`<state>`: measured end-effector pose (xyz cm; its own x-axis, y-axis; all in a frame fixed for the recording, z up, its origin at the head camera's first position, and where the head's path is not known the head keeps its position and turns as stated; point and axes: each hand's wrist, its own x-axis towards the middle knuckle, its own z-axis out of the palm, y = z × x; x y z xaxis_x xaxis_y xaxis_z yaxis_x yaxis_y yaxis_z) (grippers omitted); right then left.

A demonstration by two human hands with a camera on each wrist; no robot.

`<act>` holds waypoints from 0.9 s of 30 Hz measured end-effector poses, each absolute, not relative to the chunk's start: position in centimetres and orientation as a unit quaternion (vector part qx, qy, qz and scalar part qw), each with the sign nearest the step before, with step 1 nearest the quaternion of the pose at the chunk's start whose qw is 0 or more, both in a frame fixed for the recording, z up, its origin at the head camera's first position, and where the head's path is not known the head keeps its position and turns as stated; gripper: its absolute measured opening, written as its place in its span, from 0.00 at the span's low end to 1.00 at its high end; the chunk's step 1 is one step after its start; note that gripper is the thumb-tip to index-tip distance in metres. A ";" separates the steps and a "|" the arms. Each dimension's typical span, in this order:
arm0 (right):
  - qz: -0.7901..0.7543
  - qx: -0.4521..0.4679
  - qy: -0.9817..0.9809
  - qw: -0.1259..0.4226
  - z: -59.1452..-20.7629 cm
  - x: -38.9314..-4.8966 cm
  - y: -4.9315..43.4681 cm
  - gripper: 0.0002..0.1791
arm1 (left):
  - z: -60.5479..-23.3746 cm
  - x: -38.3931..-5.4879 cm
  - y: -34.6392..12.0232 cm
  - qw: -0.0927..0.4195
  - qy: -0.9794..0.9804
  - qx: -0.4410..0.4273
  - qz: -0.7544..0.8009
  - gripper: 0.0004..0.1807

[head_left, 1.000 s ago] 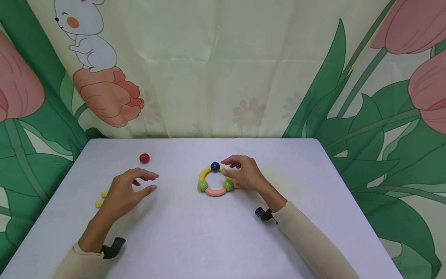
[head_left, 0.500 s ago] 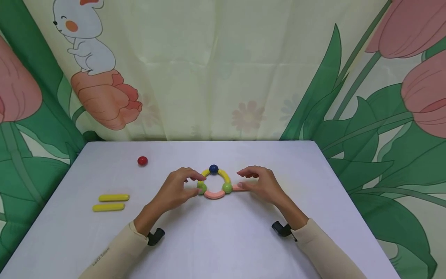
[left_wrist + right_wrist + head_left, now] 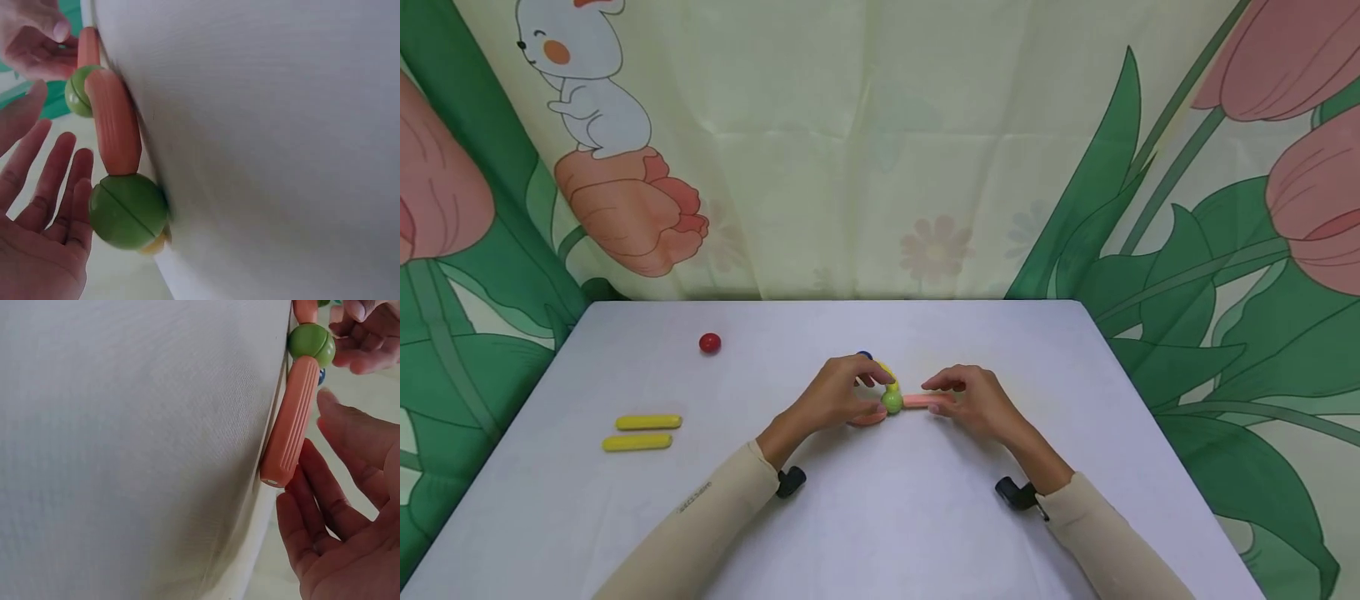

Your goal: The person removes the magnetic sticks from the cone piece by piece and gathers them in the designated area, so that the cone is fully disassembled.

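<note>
A ring of curved rods and balls lies mid-table in the head view, partly hidden behind my left hand (image 3: pixel 838 390). Its green ball (image 3: pixel 892 402) joins a curved salmon rod (image 3: pixel 115 125), a curved yellow rod (image 3: pixel 891 375) and a straight salmon rod (image 3: pixel 290 425) pointing right. The blue ball (image 3: pixel 865 355) peeks out at the top; a second green ball (image 3: pixel 128 211) shows in the left wrist view. My left fingers are parted over the ring, fingertips close to the right green ball. Loosely bent, my right hand (image 3: pixel 976 402) has its fingertips beside the straight rod's free end.
Two straight yellow rods, an upper one (image 3: pixel 649 422) and a lower one (image 3: pixel 637 442), lie on the left of the white table (image 3: pixel 880 517). A red ball (image 3: pixel 710 342) sits at the back left. A printed curtain (image 3: pixel 820 167) hangs behind the table's far edge.
My left hand has moved right from beside the yellow rods to over the ring. My right hand has drawn back rightward from the ring to the straight salmon rod.
</note>
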<state>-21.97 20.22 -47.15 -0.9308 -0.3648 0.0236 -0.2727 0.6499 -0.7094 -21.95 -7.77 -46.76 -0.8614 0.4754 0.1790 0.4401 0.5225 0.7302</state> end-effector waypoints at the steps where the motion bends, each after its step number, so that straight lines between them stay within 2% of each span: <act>1: -0.377 -0.179 0.907 0.060 -47.2 -22.1 20.2 0.14 | -46.8 -22.2 -7.5 0.026 0.871 0.263 0.413 0.19; 9: -0.358 -0.187 0.913 0.066 -47.4 -22.5 19.9 0.14 | -47.3 -23.3 -6.0 0.067 0.877 0.248 0.407 0.13; 16: -0.345 -0.188 0.917 0.068 -47.6 -22.9 19.6 0.15 | -47.1 -23.5 -5.6 0.071 0.881 0.245 0.397 0.12; 27: -0.335 -0.251 0.906 0.069 -47.3 -23.3 20.1 0.13 | -47.0 -23.5 -5.7 0.085 0.878 0.247 0.400 0.11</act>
<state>-23.25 20.10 -47.29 -0.8642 -0.5012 0.0441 -0.4093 0.6494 -0.6409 -23.52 -5.74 -46.97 -0.8632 0.5025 0.0493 0.3667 0.5568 0.7453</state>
